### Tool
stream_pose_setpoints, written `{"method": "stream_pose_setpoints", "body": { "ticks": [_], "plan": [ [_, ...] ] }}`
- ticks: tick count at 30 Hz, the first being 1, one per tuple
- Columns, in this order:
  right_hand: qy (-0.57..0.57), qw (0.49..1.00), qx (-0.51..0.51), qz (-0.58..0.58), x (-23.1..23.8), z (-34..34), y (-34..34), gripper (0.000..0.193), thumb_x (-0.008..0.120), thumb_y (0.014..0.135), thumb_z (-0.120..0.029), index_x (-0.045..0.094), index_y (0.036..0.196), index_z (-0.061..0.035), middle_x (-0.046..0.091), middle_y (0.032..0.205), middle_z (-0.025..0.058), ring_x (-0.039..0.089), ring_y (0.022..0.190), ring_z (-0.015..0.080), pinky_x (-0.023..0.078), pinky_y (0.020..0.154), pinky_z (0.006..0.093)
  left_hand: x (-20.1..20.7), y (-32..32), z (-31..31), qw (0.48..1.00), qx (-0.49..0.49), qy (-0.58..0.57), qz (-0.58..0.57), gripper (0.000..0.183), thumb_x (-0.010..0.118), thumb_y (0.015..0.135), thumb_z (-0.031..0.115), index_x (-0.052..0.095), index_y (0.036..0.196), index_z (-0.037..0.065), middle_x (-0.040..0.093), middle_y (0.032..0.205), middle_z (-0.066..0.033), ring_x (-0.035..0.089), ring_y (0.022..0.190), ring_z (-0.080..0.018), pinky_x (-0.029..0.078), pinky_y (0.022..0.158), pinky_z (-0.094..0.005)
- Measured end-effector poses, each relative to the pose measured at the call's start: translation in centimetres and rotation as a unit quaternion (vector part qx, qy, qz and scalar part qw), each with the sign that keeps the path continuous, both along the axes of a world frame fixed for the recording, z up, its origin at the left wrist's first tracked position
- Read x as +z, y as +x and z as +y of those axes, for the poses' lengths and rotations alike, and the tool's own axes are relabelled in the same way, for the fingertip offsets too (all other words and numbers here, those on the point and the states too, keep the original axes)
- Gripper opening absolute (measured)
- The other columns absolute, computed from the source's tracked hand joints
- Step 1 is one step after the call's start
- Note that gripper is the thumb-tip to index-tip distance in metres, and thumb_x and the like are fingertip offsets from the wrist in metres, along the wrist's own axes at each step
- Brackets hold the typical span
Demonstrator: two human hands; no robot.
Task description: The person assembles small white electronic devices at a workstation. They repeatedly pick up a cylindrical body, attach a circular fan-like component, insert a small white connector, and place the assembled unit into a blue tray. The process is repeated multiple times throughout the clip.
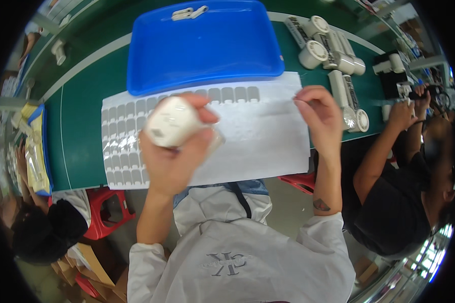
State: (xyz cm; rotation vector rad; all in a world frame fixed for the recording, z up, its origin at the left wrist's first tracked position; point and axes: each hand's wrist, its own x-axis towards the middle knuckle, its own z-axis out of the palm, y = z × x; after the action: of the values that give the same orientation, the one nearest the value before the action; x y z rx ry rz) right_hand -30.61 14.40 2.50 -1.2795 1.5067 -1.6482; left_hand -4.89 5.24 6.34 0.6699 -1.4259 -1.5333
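Note:
My left hand [169, 169] is closed round a white rounded plastic housing [173, 121], held above a sheet of labels. Motion smears the hand and the housing a little, and faint grey print shows on the housing's face. Rows of grey rounded labels [128, 126] cover the left part of the white backing sheet [258, 146], with a short row along its top. My right hand [321, 118] hovers by the sheet's right edge, thumb and fingers bent together in a pinch. Whatever may be between those fingertips is too small to make out.
A blue tray [202, 48] with a few small white parts [189, 12] lies beyond the sheet. White cylindrical devices [313, 53] stand and lie on the green table [81, 131] at right. Co-workers sit on both sides, one arm [384, 146] at right. A yellow-lined bin [37, 151] is at left.

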Motion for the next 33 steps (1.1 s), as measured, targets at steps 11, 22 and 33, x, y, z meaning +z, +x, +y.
{"method": "stream_pose_setpoints", "body": {
  "ticks": [11,22,33],
  "plan": [
    [-0.146,0.983,0.100,-0.055,6.1,-0.6,8.5,0.040,0.067,0.076,0.011,0.057,0.115,0.0059,0.062,0.086,0.0061,0.059,0.085,0.0148,0.046,0.084,0.0297,-3.0,-4.4,-0.7,0.969,-0.075,-0.234,-0.024,0.025,0.075,0.058,0.004,0.061,0.078,0.006,0.060,0.071,-0.0041,0.057,0.061,-0.0172,0.043,0.054,-0.0273],
    [-0.136,0.988,0.072,0.021,5.6,-0.4,9.5,0.041,0.066,0.073,0.012,0.059,0.113,0.0054,0.061,0.080,0.0049,0.058,0.080,0.0129,0.047,0.087,0.0314,-4.1,-5.2,-0.3,0.964,-0.030,-0.264,0.017,0.026,0.080,0.059,0.012,0.062,0.077,0.006,0.061,0.067,-0.0042,0.057,0.055,-0.0178,0.042,0.050,-0.0268],
    [-0.137,0.988,0.065,0.024,5.4,-0.4,9.7,0.042,0.068,0.072,0.011,0.060,0.113,0.0054,0.061,0.080,0.0047,0.057,0.077,0.0120,0.047,0.086,0.0306,-3.9,-5.1,-0.3,0.963,-0.033,-0.268,-0.005,0.026,0.079,0.058,0.013,0.062,0.077,0.007,0.062,0.068,-0.0044,0.059,0.056,-0.0188,0.044,0.050,-0.0276]
  ]
}}
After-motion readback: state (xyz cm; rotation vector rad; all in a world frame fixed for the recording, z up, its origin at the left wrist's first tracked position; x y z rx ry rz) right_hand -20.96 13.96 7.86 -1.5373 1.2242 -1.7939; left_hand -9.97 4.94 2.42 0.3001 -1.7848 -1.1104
